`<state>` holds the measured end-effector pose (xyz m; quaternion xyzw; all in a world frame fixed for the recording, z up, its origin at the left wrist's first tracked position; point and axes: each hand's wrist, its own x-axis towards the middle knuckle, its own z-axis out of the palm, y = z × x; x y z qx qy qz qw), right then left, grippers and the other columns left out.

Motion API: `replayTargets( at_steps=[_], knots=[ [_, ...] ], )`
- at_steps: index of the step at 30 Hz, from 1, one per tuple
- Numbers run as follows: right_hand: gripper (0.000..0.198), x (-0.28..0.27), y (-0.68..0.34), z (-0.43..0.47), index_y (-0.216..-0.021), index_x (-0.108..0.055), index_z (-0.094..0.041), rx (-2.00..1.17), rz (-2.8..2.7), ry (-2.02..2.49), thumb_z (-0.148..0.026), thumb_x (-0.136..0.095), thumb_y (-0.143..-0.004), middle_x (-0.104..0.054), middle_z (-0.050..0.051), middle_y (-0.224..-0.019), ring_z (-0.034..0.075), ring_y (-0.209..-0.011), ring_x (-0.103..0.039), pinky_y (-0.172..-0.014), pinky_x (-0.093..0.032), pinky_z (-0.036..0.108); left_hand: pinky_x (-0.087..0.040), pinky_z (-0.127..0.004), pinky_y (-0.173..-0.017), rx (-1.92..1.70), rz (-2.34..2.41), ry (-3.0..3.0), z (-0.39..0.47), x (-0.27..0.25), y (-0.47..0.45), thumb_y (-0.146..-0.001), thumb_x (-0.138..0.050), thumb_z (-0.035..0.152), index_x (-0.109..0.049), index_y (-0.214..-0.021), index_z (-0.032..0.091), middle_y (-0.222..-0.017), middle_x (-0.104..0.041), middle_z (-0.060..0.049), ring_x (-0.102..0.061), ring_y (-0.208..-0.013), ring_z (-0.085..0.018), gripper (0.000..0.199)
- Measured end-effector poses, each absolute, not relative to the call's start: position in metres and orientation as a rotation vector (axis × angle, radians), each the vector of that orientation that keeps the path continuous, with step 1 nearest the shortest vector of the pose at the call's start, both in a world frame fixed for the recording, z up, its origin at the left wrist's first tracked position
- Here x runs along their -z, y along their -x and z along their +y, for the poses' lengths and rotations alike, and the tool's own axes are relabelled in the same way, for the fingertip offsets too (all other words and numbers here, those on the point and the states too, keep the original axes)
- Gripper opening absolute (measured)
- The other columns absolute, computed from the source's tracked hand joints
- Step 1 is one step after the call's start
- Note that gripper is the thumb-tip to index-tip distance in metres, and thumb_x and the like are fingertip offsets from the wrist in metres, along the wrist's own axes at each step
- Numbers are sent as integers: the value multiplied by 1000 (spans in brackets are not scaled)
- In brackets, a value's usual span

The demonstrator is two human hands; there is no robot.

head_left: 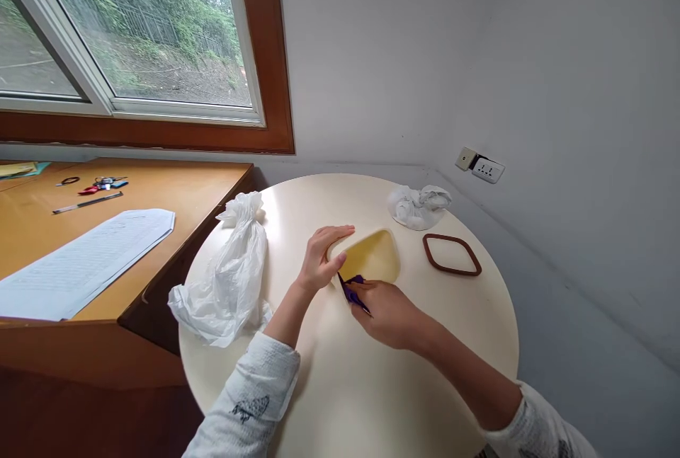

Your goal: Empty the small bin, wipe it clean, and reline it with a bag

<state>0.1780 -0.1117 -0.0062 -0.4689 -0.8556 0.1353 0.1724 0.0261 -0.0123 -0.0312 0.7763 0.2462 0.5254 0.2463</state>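
Tilted up above the round table, a pale yellow container [380, 253] faces me with its hollow inside. My left hand [320, 256] grips its left end, thumb over the rim and fingers along the outer side. In my right hand [385, 309] is a bunched dark purple cloth [353, 293], pressed against the container's near wall at the rim. The fingertips of that hand are partly hidden by the cloth and the wall. Right of the container, a brown rounded-square frame [452, 272] lies flat on the table.
A large white plastic bag [234, 281] stands at the round table's [366, 387] left side. A knotted plastic bag [417, 207] sits at the back right. On the wooden desk [202, 189] lie papers [100, 253], a pen [88, 203] and keys [109, 182]. Walls close in behind and right.
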Motion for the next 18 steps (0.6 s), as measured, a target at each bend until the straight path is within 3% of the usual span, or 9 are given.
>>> replayTargets(
  at_steps=[3,6,14,18],
  knots=[
    [15,10,-179,-92,-78,-57,-21,-404,-2525,1413,-18,-43,-82,-61,-1,-66,11,-51,-51,-45,-34,23,-38,-41,-92,-1406,668,-2197,-14,30,-31,-76,-47,50,-62,-106,23,-109,-64,-7,-56,-104,-27,44],
    [13,26,-174,-66,-79,-60,-21,-225,-2599,1356,-17,-47,-80,-63,0,-70,12,-52,-53,-44,-35,23,-37,-42,-92,-1394,682,-2210,-15,30,-33,-75,-45,52,-62,-105,24,-109,-64,-7,-56,-103,-27,45],
    [22,55,-158,-23,-97,-59,-22,0,-2562,1417,-20,-55,-75,-64,4,-97,20,-92,-57,-76,-44,32,-38,-42,-90,-1411,689,-2193,-14,31,-34,-76,-44,52,-63,-103,24,-107,-65,-7,-57,-99,-27,43],
    [19,54,-166,-32,-92,-61,-18,52,-2547,1496,-15,-55,-74,-66,9,-94,24,-94,-58,-85,-42,39,-38,-41,-90,-1416,703,-2172,-13,30,-36,-75,-45,52,-64,-101,23,-106,-66,-7,-58,-98,-27,43]
  ],
)
